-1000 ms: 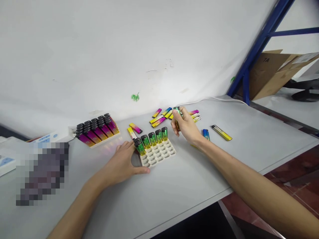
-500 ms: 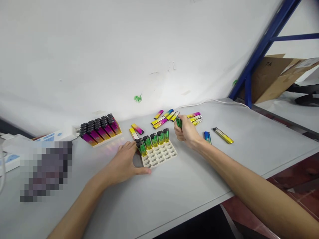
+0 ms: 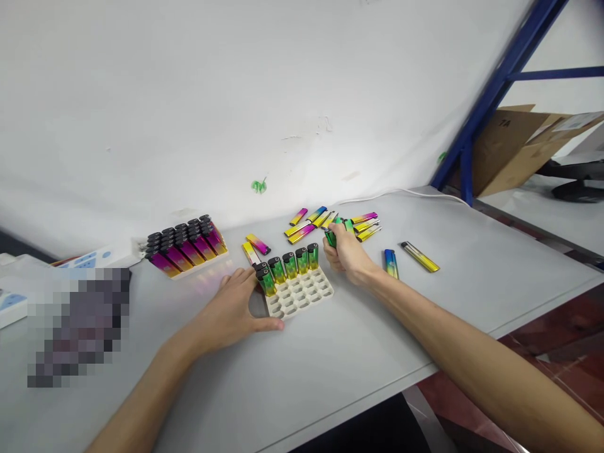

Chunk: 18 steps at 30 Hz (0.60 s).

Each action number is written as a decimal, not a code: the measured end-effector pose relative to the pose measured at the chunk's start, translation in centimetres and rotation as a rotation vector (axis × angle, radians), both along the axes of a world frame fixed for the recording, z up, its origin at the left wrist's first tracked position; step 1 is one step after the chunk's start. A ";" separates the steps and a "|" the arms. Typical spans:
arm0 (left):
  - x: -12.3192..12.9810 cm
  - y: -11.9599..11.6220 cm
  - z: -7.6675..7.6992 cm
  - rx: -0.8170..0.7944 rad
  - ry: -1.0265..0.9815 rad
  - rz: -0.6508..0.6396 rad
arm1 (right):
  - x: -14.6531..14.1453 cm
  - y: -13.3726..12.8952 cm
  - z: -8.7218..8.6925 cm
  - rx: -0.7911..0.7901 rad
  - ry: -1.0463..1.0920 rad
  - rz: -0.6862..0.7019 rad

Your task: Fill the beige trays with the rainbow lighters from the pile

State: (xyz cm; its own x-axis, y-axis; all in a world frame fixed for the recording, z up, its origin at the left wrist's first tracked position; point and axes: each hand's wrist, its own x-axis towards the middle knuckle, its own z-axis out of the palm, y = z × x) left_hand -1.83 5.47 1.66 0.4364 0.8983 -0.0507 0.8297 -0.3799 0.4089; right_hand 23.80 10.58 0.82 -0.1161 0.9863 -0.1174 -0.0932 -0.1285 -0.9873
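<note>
My left hand (image 3: 233, 301) braces a white slotted tray (image 3: 302, 301), thumb at its front corner and fingers along the left side. Several green-and-yellow lighters (image 3: 289, 266) stand upright in the tray's back row and back left corner; the front slots are bare. To the right of the tray, my right hand (image 3: 350, 253) is closed around a green lighter (image 3: 331, 238), partly hidden by the fingers. More green shows just behind that hand. Loose multicoloured lighters (image 3: 302, 234) lie close by, and a blue one (image 3: 391, 263) rests right of my right wrist.
A second tray packed with purple-and-orange lighters (image 3: 186, 250) stands at the left near the wall. A yellow lighter (image 3: 419, 257) lies at the right. A white cable (image 3: 401, 190) runs along the wall. A blue frame (image 3: 467, 170) and cardboard box (image 3: 507, 148) stand beyond.
My right hand has shifted slightly left with the green lighter, and more green shows behind it. My left hand keeps its place on the tray. The view has moved a little.
</note>
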 end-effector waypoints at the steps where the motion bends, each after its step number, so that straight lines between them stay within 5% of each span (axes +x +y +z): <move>1: 0.0 0.0 0.0 -0.003 0.003 0.001 | 0.0 0.0 -0.1 0.005 -0.014 0.007; 5: 0.1 0.0 0.1 -0.006 0.015 0.003 | 0.2 -0.1 -0.3 0.091 -0.159 -0.012; 13: 0.2 -0.1 -0.2 0.007 -0.006 -0.003 | 0.7 -1.0 1.9 0.619 -0.676 -0.328; 18: 0.6 -0.1 -0.2 0.000 -0.028 -0.010 | 0.6 -2.0 2.8 0.830 -0.637 -0.447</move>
State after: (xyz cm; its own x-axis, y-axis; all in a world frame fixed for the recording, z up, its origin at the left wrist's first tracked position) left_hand -1.25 5.40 1.44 0.4463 0.8940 -0.0387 0.8144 -0.3879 0.4317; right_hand 24.36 8.63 3.63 0.1123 0.7250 0.6795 0.5824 0.5061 -0.6362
